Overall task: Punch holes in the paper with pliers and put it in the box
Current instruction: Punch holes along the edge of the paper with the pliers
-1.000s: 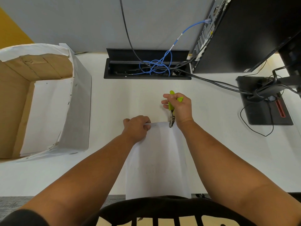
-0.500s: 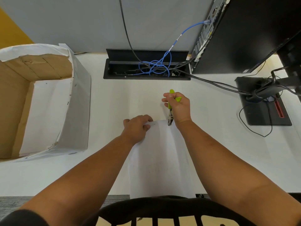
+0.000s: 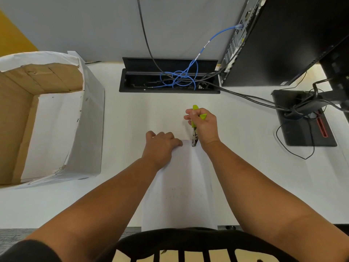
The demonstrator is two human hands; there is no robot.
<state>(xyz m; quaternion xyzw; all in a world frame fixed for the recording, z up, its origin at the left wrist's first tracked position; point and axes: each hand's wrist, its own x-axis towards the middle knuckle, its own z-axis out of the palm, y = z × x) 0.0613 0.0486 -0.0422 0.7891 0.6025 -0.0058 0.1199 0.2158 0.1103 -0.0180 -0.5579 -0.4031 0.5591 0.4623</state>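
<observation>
While our right hand grips the pliers on the paper's far edge, our left hand pinning it sits nearer the box, well off left.

I can't read any text, brand, number or sign here. The sheet of paper under my hands, at lower centre of the frame, carries only a few faint specks, too small and pale to make out as letters. The blue cable at upper right has a small white tag on it, but whatever is printed there is too tiny to tell.
</observation>
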